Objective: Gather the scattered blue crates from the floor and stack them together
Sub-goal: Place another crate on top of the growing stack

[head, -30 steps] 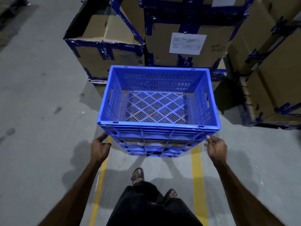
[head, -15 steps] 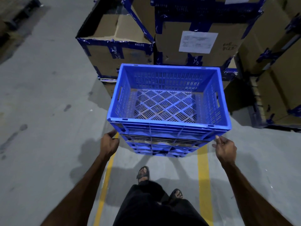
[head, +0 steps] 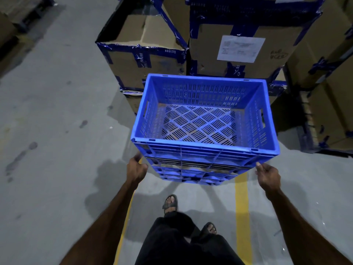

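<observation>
A blue slatted crate (head: 205, 148) tops a short stack of blue crates (head: 193, 174) standing on the floor in front of me. The top crate is empty and level. My left hand (head: 136, 168) is at the stack's near left corner, just under the top rim, with curled fingers touching the plastic. My right hand (head: 268, 175) is at the near right corner, its thumb tip on the corner. The stack's lower crates are mostly hidden by the top one.
Large taped cardboard boxes (head: 145, 62) stand right behind the stack, and more boxes (head: 328, 104) line the right. Two yellow floor lines (head: 242, 211) run toward me. My sandalled feet (head: 171, 202) are just behind the stack. Grey concrete floor (head: 53, 131) stretches to the left.
The view has shifted slightly, so the stack sits further right in frame. Both hands keep the same spots at the stack's near corners; the stack has not moved against the floor lines.
</observation>
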`<state>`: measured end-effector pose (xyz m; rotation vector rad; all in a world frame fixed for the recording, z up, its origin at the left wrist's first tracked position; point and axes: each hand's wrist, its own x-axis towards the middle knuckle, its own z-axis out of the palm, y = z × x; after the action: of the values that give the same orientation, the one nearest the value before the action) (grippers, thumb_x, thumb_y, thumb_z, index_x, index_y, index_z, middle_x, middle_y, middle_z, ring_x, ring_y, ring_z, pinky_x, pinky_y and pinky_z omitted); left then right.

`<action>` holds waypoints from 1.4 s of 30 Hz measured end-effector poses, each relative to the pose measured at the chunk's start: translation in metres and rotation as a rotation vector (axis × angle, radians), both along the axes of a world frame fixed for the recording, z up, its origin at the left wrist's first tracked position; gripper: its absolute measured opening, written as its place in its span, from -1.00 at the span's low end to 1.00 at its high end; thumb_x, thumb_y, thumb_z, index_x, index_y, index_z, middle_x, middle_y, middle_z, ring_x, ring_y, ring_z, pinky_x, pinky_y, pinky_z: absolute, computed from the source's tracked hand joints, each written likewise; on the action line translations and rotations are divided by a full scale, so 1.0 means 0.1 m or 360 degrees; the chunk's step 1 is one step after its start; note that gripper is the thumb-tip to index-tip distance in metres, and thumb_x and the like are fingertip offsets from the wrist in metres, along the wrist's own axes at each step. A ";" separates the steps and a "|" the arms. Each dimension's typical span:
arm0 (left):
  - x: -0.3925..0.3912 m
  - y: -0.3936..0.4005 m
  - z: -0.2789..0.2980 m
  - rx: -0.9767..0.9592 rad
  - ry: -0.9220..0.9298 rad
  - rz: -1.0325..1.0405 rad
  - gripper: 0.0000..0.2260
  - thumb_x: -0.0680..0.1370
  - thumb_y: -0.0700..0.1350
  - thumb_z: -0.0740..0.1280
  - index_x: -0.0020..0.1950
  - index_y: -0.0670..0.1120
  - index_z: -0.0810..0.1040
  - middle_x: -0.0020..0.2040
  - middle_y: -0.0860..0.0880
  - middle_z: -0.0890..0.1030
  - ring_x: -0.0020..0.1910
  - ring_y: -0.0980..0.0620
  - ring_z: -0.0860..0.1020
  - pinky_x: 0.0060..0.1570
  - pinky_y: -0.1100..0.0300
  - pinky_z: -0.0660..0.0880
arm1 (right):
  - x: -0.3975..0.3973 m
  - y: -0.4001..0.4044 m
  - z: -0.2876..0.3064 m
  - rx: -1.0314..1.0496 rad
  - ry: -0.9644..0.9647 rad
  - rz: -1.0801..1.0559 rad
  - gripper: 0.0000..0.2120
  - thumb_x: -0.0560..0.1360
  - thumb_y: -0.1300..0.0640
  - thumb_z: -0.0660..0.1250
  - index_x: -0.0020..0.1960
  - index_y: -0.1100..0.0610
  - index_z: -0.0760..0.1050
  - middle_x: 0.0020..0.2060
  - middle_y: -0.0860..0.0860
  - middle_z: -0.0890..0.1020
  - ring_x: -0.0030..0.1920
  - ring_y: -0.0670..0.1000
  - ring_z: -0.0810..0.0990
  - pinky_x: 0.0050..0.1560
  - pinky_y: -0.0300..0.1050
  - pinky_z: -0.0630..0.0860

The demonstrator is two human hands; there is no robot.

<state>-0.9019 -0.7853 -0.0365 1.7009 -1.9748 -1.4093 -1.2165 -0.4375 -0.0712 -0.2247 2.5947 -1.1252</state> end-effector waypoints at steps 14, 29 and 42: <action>-0.01 -0.20 -0.40 0.0082 0.0042 0.0110 -0.37 0.35 -0.24 0.31 0.46 -0.08 0.56 0.26 0.00 0.65 0.05 -0.09 0.68 -0.09 0.11 0.49 | -0.07 0.04 -0.35 0.0031 0.0071 0.0084 -0.37 0.52 -0.28 0.16 -0.19 0.32 0.53 -0.34 0.30 0.61 -0.28 0.34 0.61 -0.19 0.21 0.58; -0.02 -0.23 -0.56 -0.0087 -0.0091 -0.0054 -0.47 0.45 -0.36 0.41 0.41 -0.08 0.60 0.33 -0.09 0.64 0.28 -0.17 0.60 0.24 -0.04 0.53 | 0.01 -0.05 -0.32 0.0238 0.0215 0.0027 -0.52 0.52 -0.15 0.16 -0.21 0.25 0.55 -0.28 0.32 0.65 -0.17 0.42 0.65 -0.17 0.16 0.59; 0.00 -0.24 -0.48 -0.0258 0.0232 -0.0034 -0.54 0.58 0.19 0.29 0.06 -0.20 0.73 -0.23 -0.14 0.72 -0.33 -0.01 0.72 -0.44 0.31 0.49 | 0.09 -0.11 -0.27 0.0478 0.0133 -0.0061 -0.74 0.63 0.10 0.32 0.10 0.27 0.68 -0.07 0.39 0.68 0.01 0.44 0.63 -0.02 0.16 0.56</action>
<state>-0.9024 -0.8092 -0.0846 1.4695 -1.9739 -1.3009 -1.2073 -0.4482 -0.0978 -0.1575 2.8089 -0.7370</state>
